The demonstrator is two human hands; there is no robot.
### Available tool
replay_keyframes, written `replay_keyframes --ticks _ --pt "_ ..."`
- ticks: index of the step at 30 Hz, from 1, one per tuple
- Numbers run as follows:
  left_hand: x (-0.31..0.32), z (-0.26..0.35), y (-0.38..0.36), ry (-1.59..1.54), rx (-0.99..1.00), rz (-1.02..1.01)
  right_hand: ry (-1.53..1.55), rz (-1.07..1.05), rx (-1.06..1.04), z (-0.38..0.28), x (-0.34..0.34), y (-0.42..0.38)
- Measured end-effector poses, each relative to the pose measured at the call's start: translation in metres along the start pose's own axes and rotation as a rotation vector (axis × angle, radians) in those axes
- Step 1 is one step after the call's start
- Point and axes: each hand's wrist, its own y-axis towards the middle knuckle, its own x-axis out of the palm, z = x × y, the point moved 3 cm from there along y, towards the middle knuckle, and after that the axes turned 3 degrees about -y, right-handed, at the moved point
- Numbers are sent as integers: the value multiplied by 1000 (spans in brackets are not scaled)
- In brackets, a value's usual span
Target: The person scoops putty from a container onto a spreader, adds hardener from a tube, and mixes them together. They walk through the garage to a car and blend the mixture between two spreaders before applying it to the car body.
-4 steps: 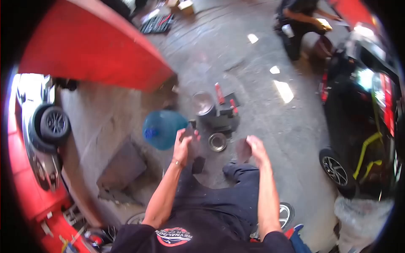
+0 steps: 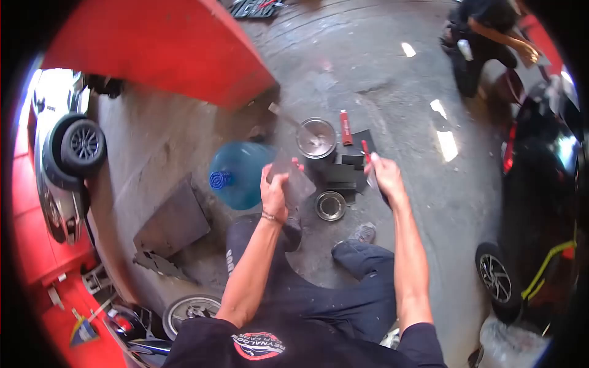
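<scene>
My left hand (image 2: 275, 193) grips a flat, greyish, see-through plate (image 2: 296, 184) by its left edge, beside a blue water jug (image 2: 240, 175) lying on the floor. Raised at the right, my right hand (image 2: 388, 178) is closed round a thin piece too blurred to name, close to a small red item (image 2: 366, 150). Between and beyond the hands stands an open can (image 2: 316, 138) of pale paste with a stick (image 2: 283, 113) leaning out of it. A round metal lid (image 2: 331, 206) lies nearer me, below some dark sheets (image 2: 340, 176). A red tube (image 2: 346, 127) is right of the can.
A red panel (image 2: 165, 49) spans the upper left. Dark boards (image 2: 175, 224) lie left of my legs. A car wheel (image 2: 83, 144) shows at far left, a black car (image 2: 534, 202) at right. Another person (image 2: 481, 46) crouches at the upper right.
The view has shifted, and the can and its surroundings look sharper. My right hand has moved up to beside the small red item. The plate in my left hand now shows more fully.
</scene>
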Motion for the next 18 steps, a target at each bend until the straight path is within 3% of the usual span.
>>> replay_keyframes --ticks 2,4,6,9,11,13,15,18 --pt "-12 -4 60 -96 168 51 -290 32 -330 -36 45 100" --pt "-20 -3 98 -92 398 194 -510 -17 -524 -58 97 162" --pt "-26 -4 119 -139 549 238 -774 3 -589 -83 148 201" --pt "-44 -11 144 -269 673 179 -788 27 -705 -109 217 239" --pt "-64 -30 150 -328 729 239 -805 -183 -675 -117 246 256" --pt "-85 -52 140 -262 644 297 -833 -288 -559 -117 260 260" --pt "-89 -61 132 -98 700 308 -919 -203 -568 -116 244 241" --pt "-92 -74 97 -24 418 178 -912 -120 -588 -100 200 190"
